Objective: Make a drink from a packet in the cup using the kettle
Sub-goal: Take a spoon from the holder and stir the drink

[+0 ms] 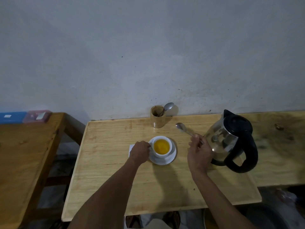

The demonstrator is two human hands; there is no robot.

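The fingers [196,138] of the right hand [198,152] are pinched around the handle of a spoon [185,130], which is blurred and held in the air right of centre, its bowl pointing toward the upper left, between the cup and the kettle. The left hand [140,152] is curled at the left side of the cup [162,147], apparently on its handle, though the fingers themselves are hidden, so I cannot tell how tightly they close.

The cup sits on a white saucer [171,158] at the centre of the frame, on the wooden counter [115,179], and already holds yellow-orange liquid. The kettle [231,139] stands upright at the right, lid shut, well clear of the cup. A white piece, perhaps the packet [131,149], lies mostly hidden under the left hand.

By the look of it, powder and water are both in. What seems left is stirring, or returning the spoon to the wooden holder [157,117] at the wall, where another spoon [168,107] stands.
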